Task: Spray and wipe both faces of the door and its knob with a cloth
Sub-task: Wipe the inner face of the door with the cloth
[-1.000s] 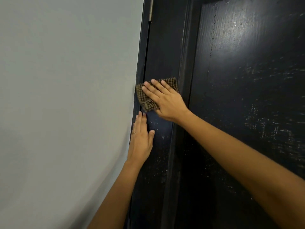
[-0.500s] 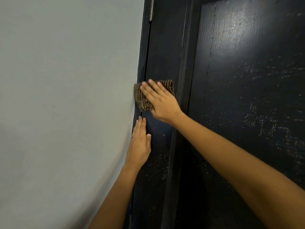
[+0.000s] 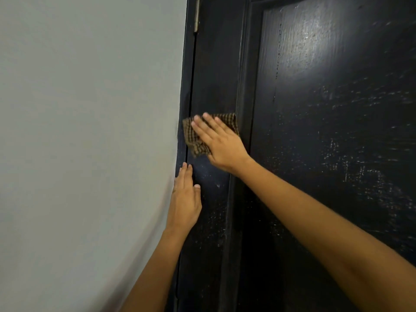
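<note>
Head view: where did we have the brown-and-black checked cloth (image 3: 188,137)?
— Flat against the hinge-side strip of the black painted wooden door (image 3: 337,131), just right of the dark gap beside the pale grey wall (image 3: 90,131). Our right hand (image 3: 221,145) lay on it with fingers straight and slightly spread, pressing rather than clutching.
— And our left hand (image 3: 185,206)?
— Lower down, just beneath the cloth, palm flat on the same strip. Its fingers were straight and close together, holding nothing. It was near the cloth but not touching it.
— Which way did the work lie from there?
— The strip ran vertically, so we judged the next strokes should go up toward the metal hinge pin (image 3: 197,14) or down past the left hand. The right hand, being on the cloth, was the one to make them. The wide panel, flecked with pale specks, lay to the right.
— Any bottle, bucket, or the knob?
— None showed. We saw no container at all, and the knob was out of frame.
</note>
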